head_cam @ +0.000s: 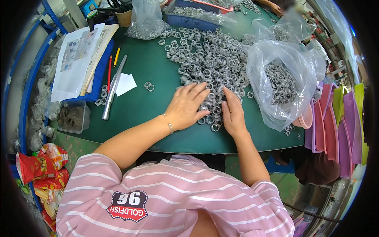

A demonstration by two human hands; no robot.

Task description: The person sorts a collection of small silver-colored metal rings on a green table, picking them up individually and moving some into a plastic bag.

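A broad heap of silver-coloured metal rings (216, 59) spreads over the green tabletop (148, 118) in front of me. My left hand (188, 106) rests palm down on the heap's near left side, fingers spread. At the near right side stands my right hand (234, 114), thumb and fingers slightly apart, its inner edge against the rings. Between the two hands a few rings lie loose near the table's front. Neither hand visibly grips a ring, though what is under the left palm is hidden. Two separate rings (149, 86) lie to the left.
Right of the heap sits an open clear plastic bag (281, 86) of rings. A tapered metal ring mandrel (115, 86), a red pen (109, 74) and a yellow pen (116, 57) lie left. Behind are a blue-grey bin (192, 22) and a filled bag (147, 28). Another person's hand (275, 9) shows at the far right.
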